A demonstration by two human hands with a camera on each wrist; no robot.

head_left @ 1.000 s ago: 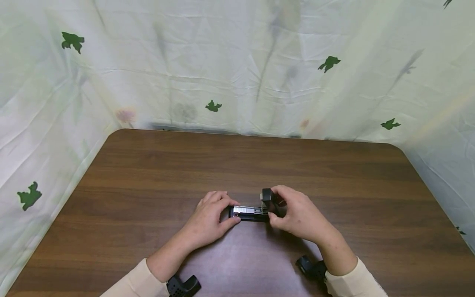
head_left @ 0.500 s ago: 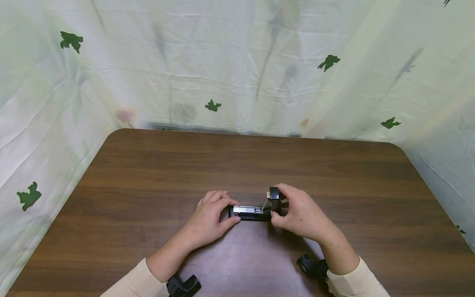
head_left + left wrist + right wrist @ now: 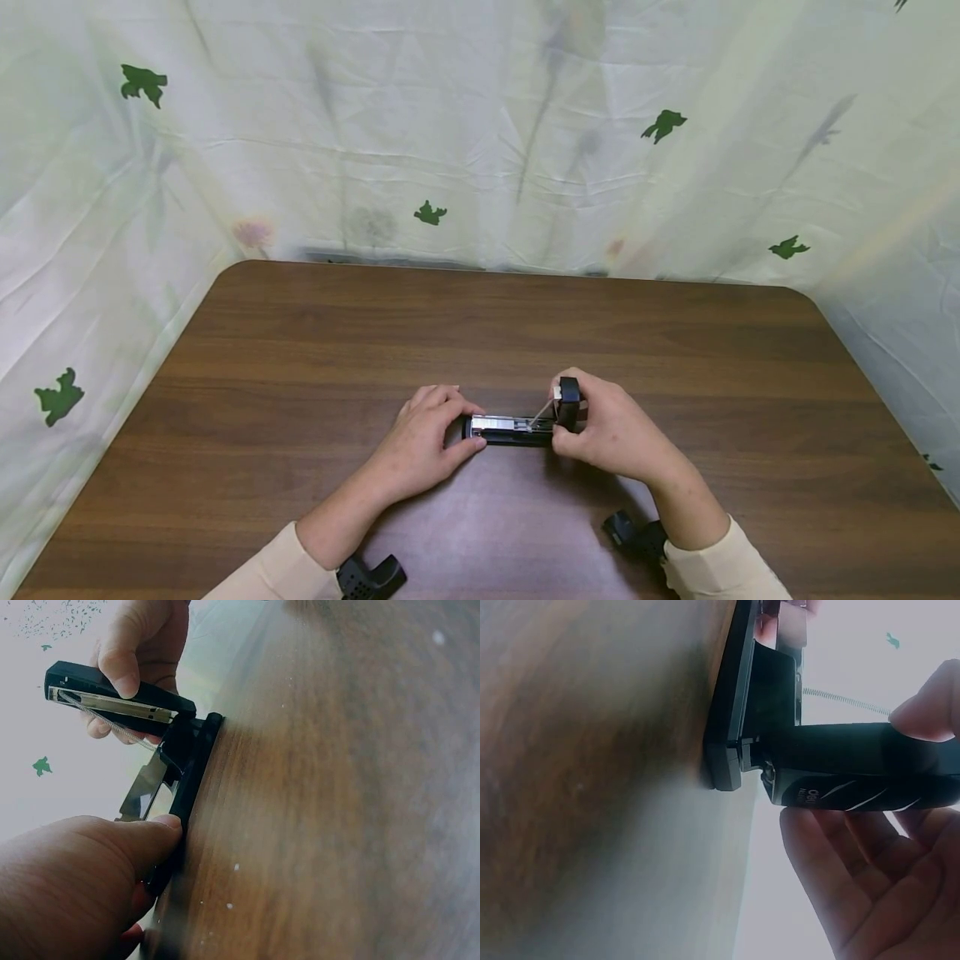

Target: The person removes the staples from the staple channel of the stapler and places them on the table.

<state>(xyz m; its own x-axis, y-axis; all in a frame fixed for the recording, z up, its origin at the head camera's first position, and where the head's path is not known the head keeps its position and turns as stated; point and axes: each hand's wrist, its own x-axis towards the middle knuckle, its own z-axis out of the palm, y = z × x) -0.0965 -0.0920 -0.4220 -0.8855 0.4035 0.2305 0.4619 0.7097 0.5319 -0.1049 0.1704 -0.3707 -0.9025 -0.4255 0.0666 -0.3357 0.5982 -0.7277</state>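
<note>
A black stapler (image 3: 517, 440) lies on the wooden table with its top cover (image 3: 571, 402) swung up at the right end. My left hand (image 3: 423, 443) holds the left end of the base between thumb and fingers. With thumb and fingers, my right hand (image 3: 613, 432) grips the raised cover. A thin spring (image 3: 112, 722) stretches from inside the cover to the silver staple magazine (image 3: 141, 795), as the left wrist view shows. The cover's outer side (image 3: 855, 772) faces the right wrist camera. Whether staples lie in the magazine is too small to tell.
The brown wooden table (image 3: 360, 333) reaches back to a pale curtain (image 3: 480, 133) with green leaf-like patches. A black device (image 3: 371, 577) is worn at the left wrist and another black device (image 3: 633, 533) at the right wrist.
The right hand has moved a little to the right, tilting the stapler's cover farther back. More of the stretched spring shows now. My left hand and the base have stayed in place.
</note>
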